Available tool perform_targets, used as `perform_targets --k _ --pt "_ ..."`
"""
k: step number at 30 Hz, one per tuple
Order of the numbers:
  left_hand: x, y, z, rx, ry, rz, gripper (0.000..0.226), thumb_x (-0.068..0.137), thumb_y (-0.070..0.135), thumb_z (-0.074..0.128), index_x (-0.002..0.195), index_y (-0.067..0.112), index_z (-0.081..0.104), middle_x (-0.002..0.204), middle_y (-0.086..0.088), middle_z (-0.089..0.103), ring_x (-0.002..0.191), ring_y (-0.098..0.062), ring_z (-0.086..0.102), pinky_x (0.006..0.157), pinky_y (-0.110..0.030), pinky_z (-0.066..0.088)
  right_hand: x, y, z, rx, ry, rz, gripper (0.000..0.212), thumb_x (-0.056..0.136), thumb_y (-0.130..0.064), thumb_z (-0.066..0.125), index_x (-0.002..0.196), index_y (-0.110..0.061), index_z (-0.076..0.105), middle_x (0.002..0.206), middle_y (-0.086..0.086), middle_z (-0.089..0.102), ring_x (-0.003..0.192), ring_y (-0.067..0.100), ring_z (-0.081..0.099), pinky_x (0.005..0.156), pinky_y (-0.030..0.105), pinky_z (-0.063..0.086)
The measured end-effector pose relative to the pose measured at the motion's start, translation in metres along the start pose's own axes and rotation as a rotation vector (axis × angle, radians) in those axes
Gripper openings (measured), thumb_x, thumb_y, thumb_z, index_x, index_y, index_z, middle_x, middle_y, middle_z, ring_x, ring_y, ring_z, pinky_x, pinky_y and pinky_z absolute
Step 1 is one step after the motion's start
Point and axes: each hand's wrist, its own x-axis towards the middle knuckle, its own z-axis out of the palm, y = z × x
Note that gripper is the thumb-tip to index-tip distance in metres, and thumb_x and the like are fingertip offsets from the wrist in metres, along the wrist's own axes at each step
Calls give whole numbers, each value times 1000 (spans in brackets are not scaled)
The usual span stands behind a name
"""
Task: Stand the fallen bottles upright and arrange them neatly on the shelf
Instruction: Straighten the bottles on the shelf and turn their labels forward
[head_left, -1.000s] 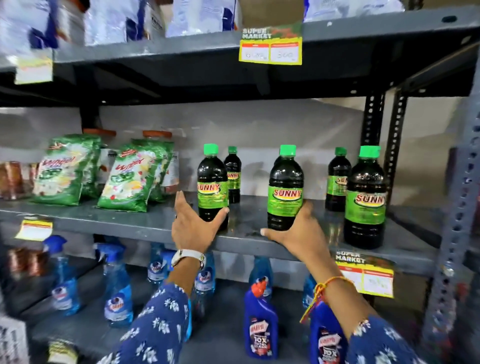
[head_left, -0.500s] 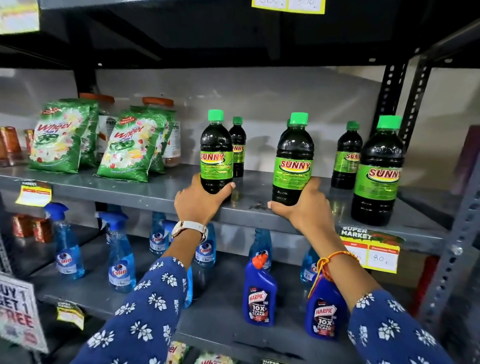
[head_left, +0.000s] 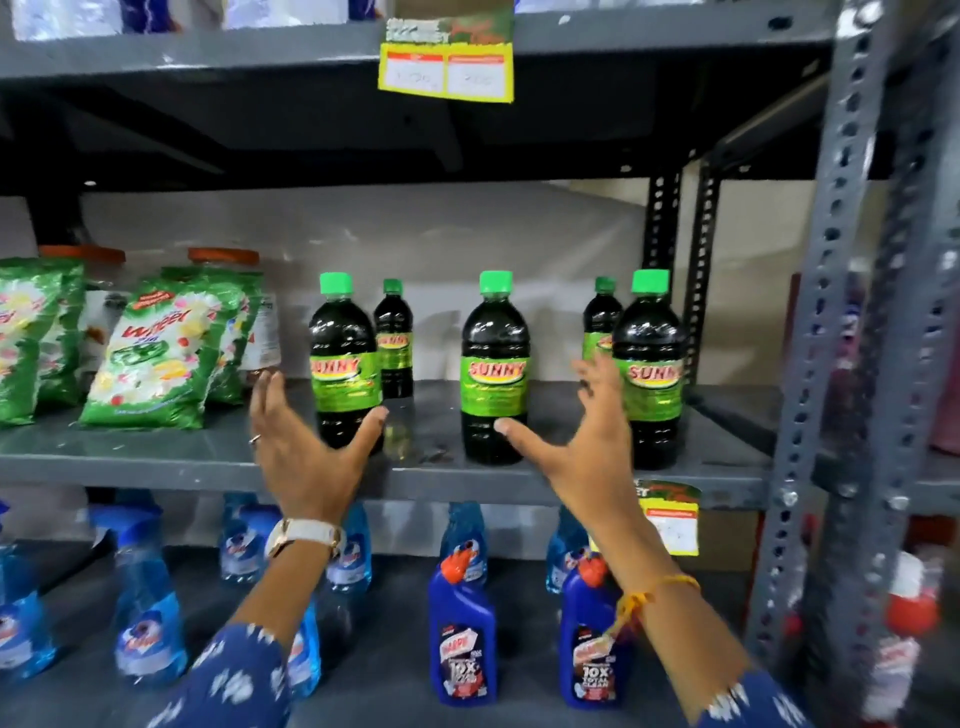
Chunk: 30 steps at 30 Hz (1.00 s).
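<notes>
On the grey shelf (head_left: 156, 457) just beyond both hands stood five dark bottles, all upright: three large in front, two smaller behind. The left hand (head_left: 306, 447) was spread wide, gripping nothing, beside the left front bottle (head_left: 344, 358); the right hand (head_left: 582, 441), equally splayed, hovered between the middle bottle (head_left: 494, 364) and the right bottle (head_left: 649, 364).

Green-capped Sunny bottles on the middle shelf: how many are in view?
5, all upright. Front row: left bottle, centre bottle, right bottle. Back row: one behind the left bottle, one behind the right. Others could be hidden behind these.
</notes>
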Motion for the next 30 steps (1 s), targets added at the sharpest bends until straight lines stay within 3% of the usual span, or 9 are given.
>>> perform_targets --k 2,4,6,8,12,16,20,24,30 --pt "-9 23 6 -107 28 162 92 74 64 58 132 -3 32 134 -28 40 126 -34 34 106 -42 31 9 12 -37 -45 271 -175 84 65 -60 72 131 -29 31 128 -6 40 119 9 41 99 13 30" --pt "-14 54 18 -181 -128 220 91 75 67 56 131 -3 37 130 -25 46 122 -31 41 104 -37 33 24 26 -72 -73 404 -135 85 64 -62 71 128 -20 34 124 -2 42 115 11 43 99 13 31" --pt "-17 85 32 -208 -302 178 98 68 71 59 133 0 36 130 -19 50 116 -29 49 98 -39 40 37 38 -93 -59 248 78 97 58 -61 73 132 -15 31 128 2 44 116 11 45 97 15 33" --pt "-23 101 47 -188 -383 72 108 61 77 62 135 5 32 128 -16 55 112 -30 54 91 -42 45 40 49 -100 -41 -67 228 90 55 -49 78 127 -15 37 124 -2 52 104 3 53 87 11 38" --pt "-37 96 65 22 -422 -44 107 55 83 53 128 9 34 105 -21 67 91 -40 64 73 -44 50 42 65 -101 -81 -357 235 56 47 -34 90 92 -48 61 82 -24 71 81 -11 63 70 6 46" --pt "-36 92 69 88 -400 -2 95 60 76 63 120 6 38 94 -23 68 82 -42 65 67 -45 50 41 61 -100 -180 -380 214 45 51 -41 84 78 -64 56 71 -32 66 73 -17 59 60 2 42" --pt "-35 92 70 78 -385 18 89 63 71 65 117 5 39 92 -22 68 80 -42 65 68 -45 50 39 63 -98 -224 -348 225 35 52 -47 82 77 -49 58 79 -24 65 75 -11 59 64 9 43" --pt "-35 92 70 79 -367 42 85 65 68 67 113 2 41 87 -23 68 78 -42 65 72 -49 51 39 64 -97 -244 -339 241 42 51 -49 82 81 -41 54 85 -19 66 82 -6 59 68 15 42" --pt "-35 91 70 70 -365 50 83 65 68 66 110 2 42 85 -21 69 78 -40 65 79 -53 48 38 61 -97 -253 -336 256 43 54 -45 83 83 -41 51 83 -24 63 76 -14 56 63 4 38"
